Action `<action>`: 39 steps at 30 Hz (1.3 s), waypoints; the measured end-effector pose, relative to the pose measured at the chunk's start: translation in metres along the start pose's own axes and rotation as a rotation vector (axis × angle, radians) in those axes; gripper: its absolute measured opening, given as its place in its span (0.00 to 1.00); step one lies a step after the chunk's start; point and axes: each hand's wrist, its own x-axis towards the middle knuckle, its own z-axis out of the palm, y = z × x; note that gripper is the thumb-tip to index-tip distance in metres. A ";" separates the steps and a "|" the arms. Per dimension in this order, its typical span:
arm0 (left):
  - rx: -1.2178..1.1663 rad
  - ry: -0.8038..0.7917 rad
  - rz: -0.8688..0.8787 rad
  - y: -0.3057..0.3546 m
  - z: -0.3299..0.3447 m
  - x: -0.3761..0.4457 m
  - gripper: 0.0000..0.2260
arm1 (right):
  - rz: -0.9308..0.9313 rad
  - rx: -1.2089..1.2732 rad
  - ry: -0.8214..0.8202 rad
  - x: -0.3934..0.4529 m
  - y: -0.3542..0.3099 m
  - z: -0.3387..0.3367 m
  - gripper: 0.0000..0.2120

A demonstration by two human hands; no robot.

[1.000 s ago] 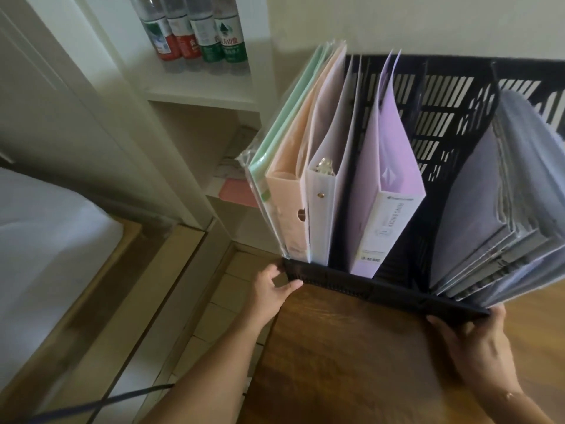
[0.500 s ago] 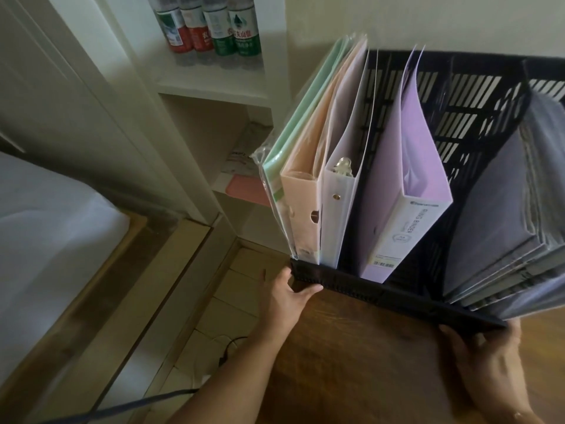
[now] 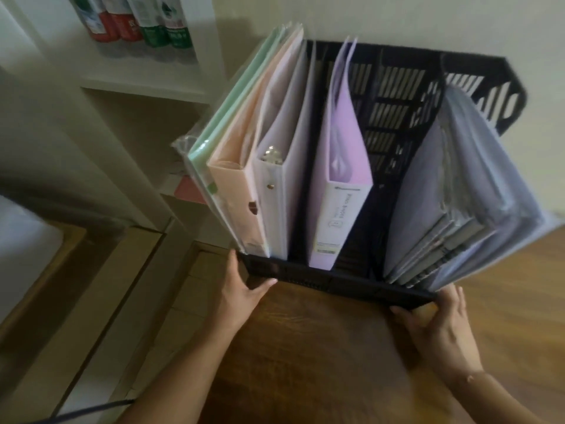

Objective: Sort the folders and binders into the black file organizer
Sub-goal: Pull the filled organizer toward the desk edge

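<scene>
Item: brown wood-grain desk top point(image 3: 305, 356), nearest me. It bears the whole load, so I need no lift, only steadying.

Item: my left hand point(image 3: 241, 289), at the near left corner of the black slotted plastic file organizer point(image 3: 336, 278). Thumb lies along the front rail, fingers wrap round the corner; the hold is narrow and on the organizer itself. Placed there, I judge, to square the rack on the desk.

Item: my right hand point(image 3: 440, 319), at the near right corner. Thumb against the front rail, fingers curled past its end; likewise holding the organizer. A hand at each end keeps it from twisting.

Item: contents, upright, spines toward me, left to right:
- mint-green plastic folder in a clear sleeve point(image 3: 201, 154), leftmost slot, hanging over the side;
- peach ring binder point(image 3: 235, 191), just beside it;
- white ring binder point(image 3: 275, 203), touching the peach one;
- lilac ring binder with white spine label point(image 3: 339, 209), alone in the next slot, leaning slightly;
- fanned grey-lilac expanding folder point(image 3: 458, 209), right slot, splaying out (too full to stand straight).

Sorting looks complete; nothing lies loose on the desk within view.

Item: far left, white shelf unit point(image 3: 140, 84) with red- and green-labelled bottles point(image 3: 137, 22).
</scene>
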 end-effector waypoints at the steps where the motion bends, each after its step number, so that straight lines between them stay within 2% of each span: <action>1: -0.018 0.005 -0.002 0.002 -0.001 -0.001 0.48 | -0.017 0.009 0.003 0.000 0.003 -0.001 0.33; 6: 0.047 0.079 0.036 0.014 -0.003 -0.001 0.43 | -0.018 0.037 -0.017 -0.007 0.013 0.011 0.42; 13: 0.080 0.181 0.192 0.018 -0.001 0.003 0.39 | -0.012 0.048 -0.018 -0.002 0.017 0.016 0.37; 24: -0.002 0.161 0.164 0.027 0.008 0.024 0.39 | -0.093 0.060 0.048 0.021 0.022 0.023 0.40; 28: -0.076 0.112 0.162 0.024 0.009 0.022 0.37 | 0.051 0.194 -0.018 0.017 0.021 0.022 0.40; 30: -0.094 0.084 0.150 0.016 0.007 0.020 0.29 | 0.162 0.081 -0.081 0.012 0.029 0.020 0.40; 32: -0.052 0.102 0.145 0.010 0.005 0.021 0.20 | 0.255 -0.086 -0.162 0.011 0.035 0.017 0.31; 35: -0.091 0.099 0.113 0.009 0.003 0.026 0.07 | 0.199 -0.231 -0.237 0.013 0.038 0.012 0.19; 39: -0.142 0.089 0.092 0.013 0.003 0.029 0.06 | 0.187 -0.251 -0.238 0.015 0.034 0.011 0.10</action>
